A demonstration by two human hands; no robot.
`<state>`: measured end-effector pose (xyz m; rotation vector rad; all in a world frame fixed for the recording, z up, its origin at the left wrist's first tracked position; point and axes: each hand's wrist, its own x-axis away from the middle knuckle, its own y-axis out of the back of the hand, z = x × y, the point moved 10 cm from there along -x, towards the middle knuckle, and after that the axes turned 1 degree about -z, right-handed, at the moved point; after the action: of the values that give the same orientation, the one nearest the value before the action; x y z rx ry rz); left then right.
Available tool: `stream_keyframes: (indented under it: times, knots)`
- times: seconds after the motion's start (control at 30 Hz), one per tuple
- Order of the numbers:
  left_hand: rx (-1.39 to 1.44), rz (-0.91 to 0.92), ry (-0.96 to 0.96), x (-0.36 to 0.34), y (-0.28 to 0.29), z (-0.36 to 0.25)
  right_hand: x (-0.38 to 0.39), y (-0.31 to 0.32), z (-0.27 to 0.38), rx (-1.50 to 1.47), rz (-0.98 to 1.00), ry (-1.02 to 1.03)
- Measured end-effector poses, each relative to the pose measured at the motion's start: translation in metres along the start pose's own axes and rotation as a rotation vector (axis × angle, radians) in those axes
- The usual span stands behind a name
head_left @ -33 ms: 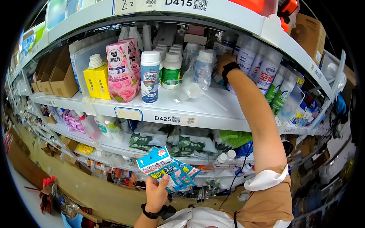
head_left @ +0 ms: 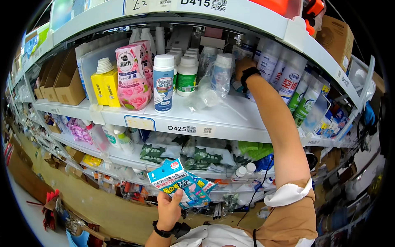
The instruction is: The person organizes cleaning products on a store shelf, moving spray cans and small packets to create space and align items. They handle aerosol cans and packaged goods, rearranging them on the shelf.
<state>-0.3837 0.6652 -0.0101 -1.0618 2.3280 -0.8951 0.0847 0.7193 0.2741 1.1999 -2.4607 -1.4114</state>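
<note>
The left hand (head_left: pixel 168 210) pinches fanned blue packets (head_left: pixel 175 181) near, before the shelf (head_left: pixel 238 133), apparently freeing the right hand (head_left: pixel 245 68) to reach far, left of spray cans (head_left: pixel 287 80); its grip I cannot tell.

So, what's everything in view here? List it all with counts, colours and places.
Packets: at least 2, mostly blue, lower centre
Shelves: several, white, across the view
Brown boxes: several, brown, main shelf's left end
Yellow packaging: count unclear, yellow, right of those
Pink bottles: at least 2, pink, beside the yellow
Blue bottle: 1, blue-white, front
Tubs: several, green-white, right of it
Wrapped bottle: 1, blue-white, in clear plastic
Spray cans: several, white with blue, red or green, right end
Packs: several, green-white, shelf below
Carton: 1, brown, upper right
Background clutter: too blurred to count
Wristbands: 2, black, one per wrist
Left fingers: one hand's, bare, holding the packets
Right arm: 1, bare, reaching beside the spray cans; its fingers can't be made out
</note>
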Motion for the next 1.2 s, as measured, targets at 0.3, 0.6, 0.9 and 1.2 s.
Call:
stream_keyframes:
  times: [0.3,0.6,0.9,1.2]
  knots:
    - [0.004,-0.008,-0.024,-0.004,-0.002,-0.002,-0.023,-0.020,-0.009,-0.203,0.131,-0.001]
    - [-0.056,0.004,0.014,-0.002,0.001,0.010,0.012,-0.042,0.039,-0.234,0.319,0.296]
    - [-0.030,0.046,0.030,-0.005,-0.007,0.017,-0.014,-0.068,0.038,-0.386,0.172,0.372]
    - [-0.048,0.017,0.002,-0.003,-0.010,0.014,0.020,-0.039,0.040,-0.513,0.160,0.379]
